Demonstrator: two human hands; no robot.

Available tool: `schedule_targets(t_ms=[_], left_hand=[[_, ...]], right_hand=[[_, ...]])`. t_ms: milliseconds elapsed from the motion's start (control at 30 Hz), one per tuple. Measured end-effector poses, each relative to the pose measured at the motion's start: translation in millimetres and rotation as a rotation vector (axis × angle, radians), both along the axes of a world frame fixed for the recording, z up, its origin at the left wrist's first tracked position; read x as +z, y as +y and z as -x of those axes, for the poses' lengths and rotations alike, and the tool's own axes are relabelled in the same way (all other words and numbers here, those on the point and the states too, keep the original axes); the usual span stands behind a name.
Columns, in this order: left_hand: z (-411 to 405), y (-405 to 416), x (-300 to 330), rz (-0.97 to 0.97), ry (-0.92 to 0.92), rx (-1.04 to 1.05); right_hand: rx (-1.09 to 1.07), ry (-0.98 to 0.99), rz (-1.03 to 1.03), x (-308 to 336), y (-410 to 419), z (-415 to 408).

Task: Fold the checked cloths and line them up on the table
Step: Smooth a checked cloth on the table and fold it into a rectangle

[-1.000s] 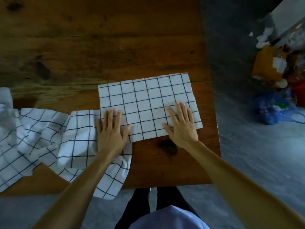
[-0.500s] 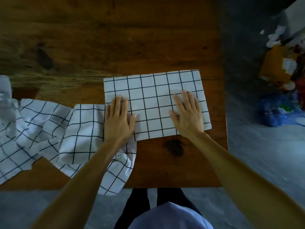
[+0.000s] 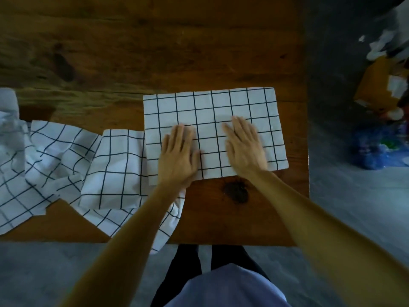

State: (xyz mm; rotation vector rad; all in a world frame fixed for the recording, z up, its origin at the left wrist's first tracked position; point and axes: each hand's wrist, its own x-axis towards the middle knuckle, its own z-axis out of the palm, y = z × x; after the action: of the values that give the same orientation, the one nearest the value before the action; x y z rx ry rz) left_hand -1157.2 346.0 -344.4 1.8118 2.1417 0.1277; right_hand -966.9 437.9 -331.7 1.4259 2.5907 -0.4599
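A white cloth with a black check (image 3: 212,107), folded into a flat rectangle, lies on the wooden table (image 3: 155,41) near its right end. My left hand (image 3: 178,156) presses flat on the cloth's lower left part, fingers straight. My right hand (image 3: 245,147) presses flat on its lower middle, fingers together. To the left lies a heap of unfolded checked cloths (image 3: 66,165); one of them (image 3: 168,227) hangs over the table's front edge under my left forearm.
The table's right edge (image 3: 306,151) runs close beside the folded cloth, with grey floor (image 3: 354,218) beyond. A cardboard box (image 3: 376,91) and a blue plastic bag (image 3: 380,147) sit on the floor at the right. The back of the table shows bare wood.
Both hands have slid inward across the folded cloth toward its middle, staying flat on it. The view has shifted slightly; the cloth has kept its shape.
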Motion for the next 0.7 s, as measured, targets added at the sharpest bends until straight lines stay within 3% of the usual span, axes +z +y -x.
schedule_targets(t_ms=[200,333,467,567,700], left_hand=[[48,-37,10,0.044,0.094,0.104],[11,-8,19,-0.04,0.055,0.071],[-31,19,5,-0.027,-0.053,-0.005],[-11,8,0,0.011,0.04,-0.014],[37,-23,10,0.029,0.019,0.121]], right_hand=[[-0.085,-0.093,-0.005,12,12,-65],[-0.089,-0.031,-0.079,19,10,-25],[0.08,0.022,0.023,9,-6,42],[0.084,0.021,0.007,0,-3,29],[-0.048,0.05,-0.046,0,7,-20]])
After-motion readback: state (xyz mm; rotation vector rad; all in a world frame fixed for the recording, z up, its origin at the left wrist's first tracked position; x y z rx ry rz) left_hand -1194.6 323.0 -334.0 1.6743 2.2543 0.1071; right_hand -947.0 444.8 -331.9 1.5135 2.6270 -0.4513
